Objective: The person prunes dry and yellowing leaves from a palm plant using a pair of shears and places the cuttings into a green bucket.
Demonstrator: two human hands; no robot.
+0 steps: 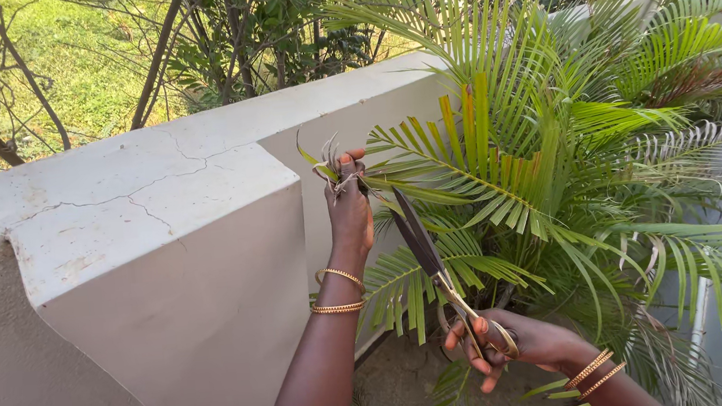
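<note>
Left hand (349, 206) pinches dry palm leaf tips (328, 166), right hand (524, 342) grips open gold-handled scissors (438, 266); blades risk nicking nearby fingers.

A cracked white parapet wall (158, 205) runs across; behind it lie grass (84, 71), bare branches (22, 77) and leafy shrubs (273, 26).

We see scissors (433, 258) with dark, matt metal blades and shinier gold-toned handles. The bangles (338, 289) at 6 o'clock look like polished gold metal. The wall (162, 249) at 9 o'clock is matt, rough painted plaster with hairline cracks. Palm fronds (552, 167) at 3 o'clock look smooth, slightly glossy; the tips (331, 166) look dry, papery.
</note>
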